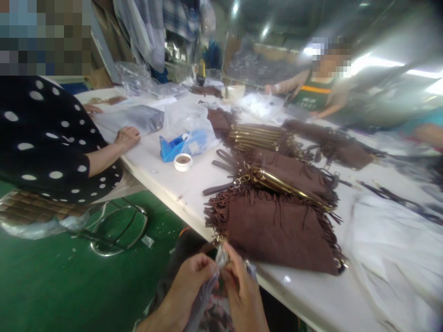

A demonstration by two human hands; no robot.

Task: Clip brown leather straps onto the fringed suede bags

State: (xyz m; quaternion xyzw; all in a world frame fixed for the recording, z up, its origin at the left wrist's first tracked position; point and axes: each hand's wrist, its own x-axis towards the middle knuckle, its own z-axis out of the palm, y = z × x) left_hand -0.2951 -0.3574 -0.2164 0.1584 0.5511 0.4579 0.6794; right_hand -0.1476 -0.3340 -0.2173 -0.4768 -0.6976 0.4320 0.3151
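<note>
At the near table edge, my left hand (190, 281) pinches a strip of thin clear plastic film (222, 256). Close beside it, my right hand (240, 286) has its fingers closed on the same film, the index finger reaching up to a gold metal clasp (218, 239). That clasp sits at the lower left corner of a dark brown fringed bag (277, 230), which lies flat on the table. Part of the film trails down between my wrists. Exactly how it lies around the clasp and strap is too small to tell.
More brown fringed bags (287, 168) with gold zips are stacked behind. A blue tape dispenser (173, 146) and a white tape roll (183, 162) stand left of them. White sheets (391, 258) lie right. A co-worker's hand (127, 137) rests at left; another person (321, 92) stands across.
</note>
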